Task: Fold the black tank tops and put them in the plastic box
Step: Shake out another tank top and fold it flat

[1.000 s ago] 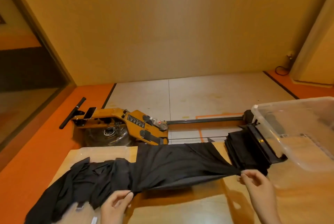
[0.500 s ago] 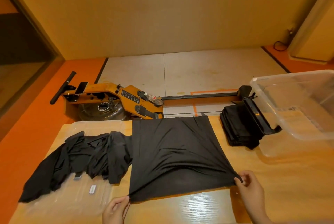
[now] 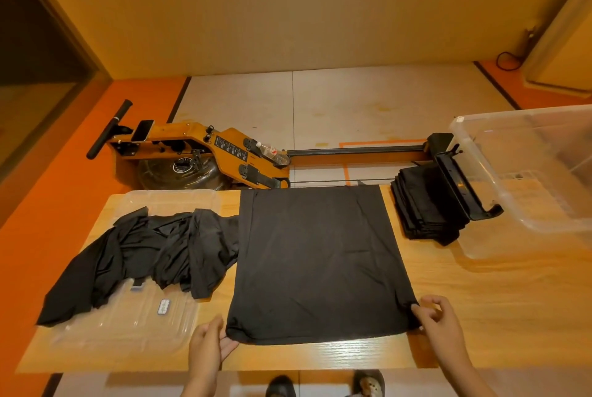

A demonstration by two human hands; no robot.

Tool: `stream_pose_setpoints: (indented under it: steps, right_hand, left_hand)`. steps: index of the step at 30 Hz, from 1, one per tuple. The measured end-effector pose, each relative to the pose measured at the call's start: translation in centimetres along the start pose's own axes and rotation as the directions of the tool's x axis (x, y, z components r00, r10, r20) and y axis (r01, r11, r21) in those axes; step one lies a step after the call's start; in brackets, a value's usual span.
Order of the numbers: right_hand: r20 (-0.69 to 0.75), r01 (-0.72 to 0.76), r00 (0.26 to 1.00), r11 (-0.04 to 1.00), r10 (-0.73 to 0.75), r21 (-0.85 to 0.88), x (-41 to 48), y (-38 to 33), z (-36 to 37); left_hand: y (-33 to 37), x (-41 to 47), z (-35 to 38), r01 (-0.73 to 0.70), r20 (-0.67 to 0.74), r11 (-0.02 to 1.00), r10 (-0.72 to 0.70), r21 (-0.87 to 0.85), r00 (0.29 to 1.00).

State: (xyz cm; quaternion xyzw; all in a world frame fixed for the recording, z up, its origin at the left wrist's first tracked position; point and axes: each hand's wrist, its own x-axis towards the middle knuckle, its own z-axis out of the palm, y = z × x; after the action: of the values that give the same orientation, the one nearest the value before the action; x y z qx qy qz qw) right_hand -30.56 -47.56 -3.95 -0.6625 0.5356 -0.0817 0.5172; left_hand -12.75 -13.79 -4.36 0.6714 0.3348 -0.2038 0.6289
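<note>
A black tank top (image 3: 317, 262) lies spread flat and square on the wooden table (image 3: 480, 316). My left hand (image 3: 208, 343) pinches its near left corner, and my right hand (image 3: 440, 321) pinches its near right corner with curled fingers. To the left, a crumpled pile of black tank tops (image 3: 144, 252) rests on a clear plastic lid (image 3: 128, 329). A stack of folded black tank tops (image 3: 423, 207) sits at the right, beside the clear plastic box (image 3: 525, 178), which looks empty.
A black clip-like handle (image 3: 461, 188) sits between the folded stack and the box. Beyond the table's far edge an orange rowing machine (image 3: 208, 153) stands on the floor. My feet (image 3: 326, 385) show below the table's near edge.
The tank top, stretched in the air between my hands a second ago, now lies flat on the table. Both hands came toward the near edge, keeping hold of its corners.
</note>
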Motion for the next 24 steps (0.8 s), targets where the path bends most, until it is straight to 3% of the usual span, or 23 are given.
stream_pose_setpoints:
  steps: [3,15,24]
  right_hand:
    - [0.007,-0.072,0.997,0.996,0.071,0.053,0.2,-0.8,0.3]
    - [0.073,-0.180,0.979,0.977,0.190,-0.116,1.3,-0.7,-0.4]
    - [0.105,-0.210,0.971,0.975,0.216,-0.068,0.0,-1.2,-1.4]
  left_hand:
    - [0.5,0.6,0.2,0.033,-0.002,0.998,-0.033,0.058,0.999]
    - [0.0,0.6,-0.7,-0.016,-0.005,0.919,0.020,0.394,1.000]
    - [0.8,0.6,-2.3,-0.148,0.189,0.828,0.052,0.540,0.981]
